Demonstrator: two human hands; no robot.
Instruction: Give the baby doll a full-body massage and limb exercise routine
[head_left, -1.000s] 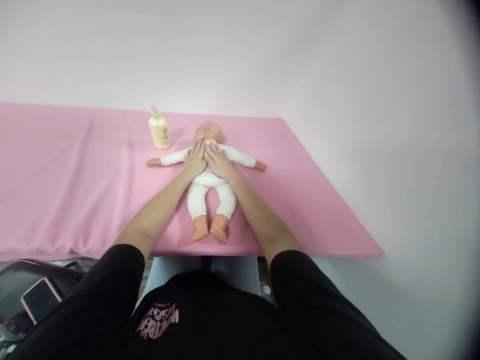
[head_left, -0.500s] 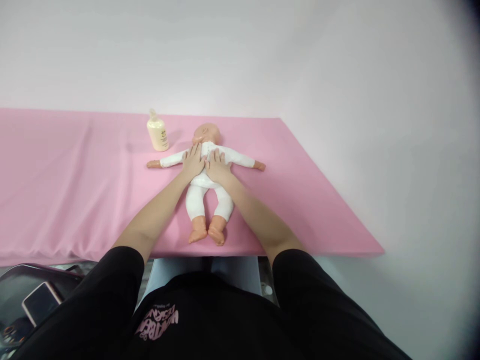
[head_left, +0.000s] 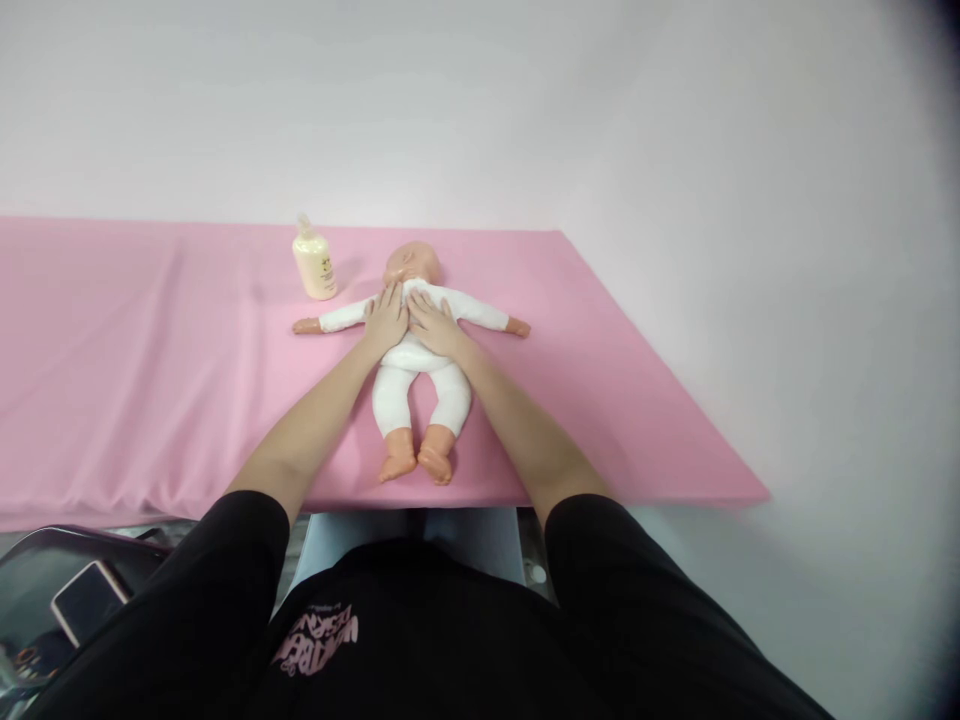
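Note:
A baby doll [head_left: 412, 353] in a white bodysuit lies on its back on the pink-covered table [head_left: 600, 420], its head away from me, arms spread wide and feet toward me. On one side of its chest, at the left, my left hand [head_left: 386, 320] rests flat with the fingers stretched toward the doll's shoulder. My right hand [head_left: 436, 325] lies flat on the chest beside it, fingers angled up and to the left. The hands are close together, and neither grasps anything. The doll's chest is partly hidden under them.
A cream pump bottle [head_left: 315, 265] stands upright beyond the doll's outstretched left-side arm. White wall surrounds the table at the back and right. At lower left, a phone [head_left: 88, 603] lies on a dark chair [head_left: 45, 560] below the table edge.
My right hand has slid a little up the doll's chest, its fingers now slanting left toward the middle. My left hand stays in nearly the same place.

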